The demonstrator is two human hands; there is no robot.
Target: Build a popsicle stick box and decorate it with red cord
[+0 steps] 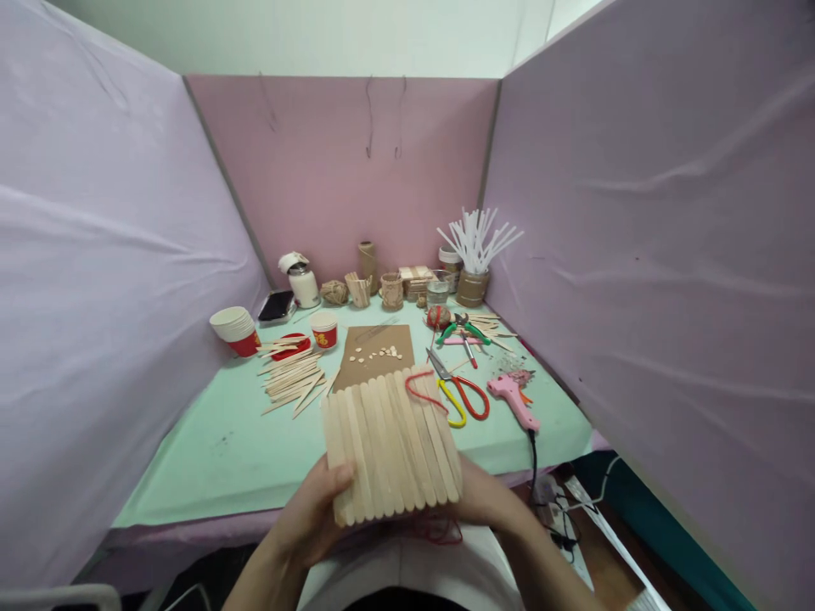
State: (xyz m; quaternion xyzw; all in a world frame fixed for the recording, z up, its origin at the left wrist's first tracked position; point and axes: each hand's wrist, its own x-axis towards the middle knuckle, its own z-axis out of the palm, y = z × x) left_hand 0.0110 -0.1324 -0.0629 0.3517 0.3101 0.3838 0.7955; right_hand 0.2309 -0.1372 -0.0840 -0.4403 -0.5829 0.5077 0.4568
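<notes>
Popsicle-stick panel (391, 450) up front on my feed, off the near edge of the counter (210, 467), above the person's lap, sticks side by side, slightly tilted. Left hand (311, 509) grips its lower left edge, thumb flat on the front face. Right hand (472, 490) sits at the right edge, mostly behind the panel; fingers hidden, so I can't tell how wide or narrow it is. Red yarn (424, 392) runs over the panel's upper right corner; I get more red loops below, near the lap. Just beyond: brown cardboard sheet (369, 369), partly covered by the panel from my angle, small wooden pieces (390, 351) scattered on it. Right of that I have scissors (472, 397), one red handle and one yellow, blades apart, then a pink glue gun (514, 402) with a black cord going over the edge. Green-handled pliers (477, 332) lie farther back, near a yarn ball (438, 317). Left side: loose wooden sticks (293, 379), a red-and-white paper cup (324, 333), a leaning stack of paper cups (234, 327). Back right, I see white sticks (476, 242) standing in a brown pot (472, 290).
</notes>
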